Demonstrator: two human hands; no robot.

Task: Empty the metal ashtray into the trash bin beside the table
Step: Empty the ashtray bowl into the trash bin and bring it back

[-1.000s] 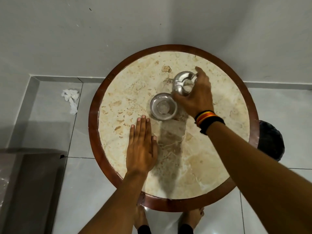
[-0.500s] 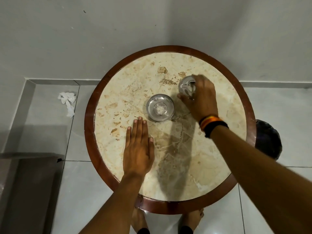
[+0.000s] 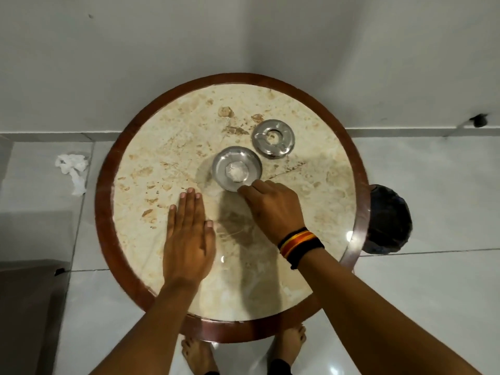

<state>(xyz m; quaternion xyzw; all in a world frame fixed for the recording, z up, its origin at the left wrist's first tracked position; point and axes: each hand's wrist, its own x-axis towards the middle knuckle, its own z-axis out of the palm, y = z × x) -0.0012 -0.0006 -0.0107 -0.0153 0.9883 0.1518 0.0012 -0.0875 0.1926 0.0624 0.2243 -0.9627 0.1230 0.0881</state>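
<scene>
The metal ashtray bowl point(image 3: 237, 169) stands near the middle of the round marble table point(image 3: 319, 201), with pale ash in its bottom. Its ring-shaped metal lid point(image 3: 273, 139) lies flat on the table just behind and to the right of the bowl. My right hand point(image 3: 273, 209) touches the bowl's near rim with its fingertips; whether it grips the rim I cannot tell. My left hand point(image 3: 188, 239) lies flat on the table, fingers together, to the left of the bowl. The trash bin point(image 3: 389, 220), lined with a dark bag, stands on the floor at the table's right edge.
A crumpled white tissue point(image 3: 72, 169) lies on the tiled floor left of the table. A grey wall runs close behind the table. A dark mat or surface point(image 3: 27, 307) sits at the lower left. My bare feet point(image 3: 197, 355) show under the table's near edge.
My right hand set the lid down on the table behind the bowl, let it go, and came back to the bowl's near rim. My left hand stayed flat.
</scene>
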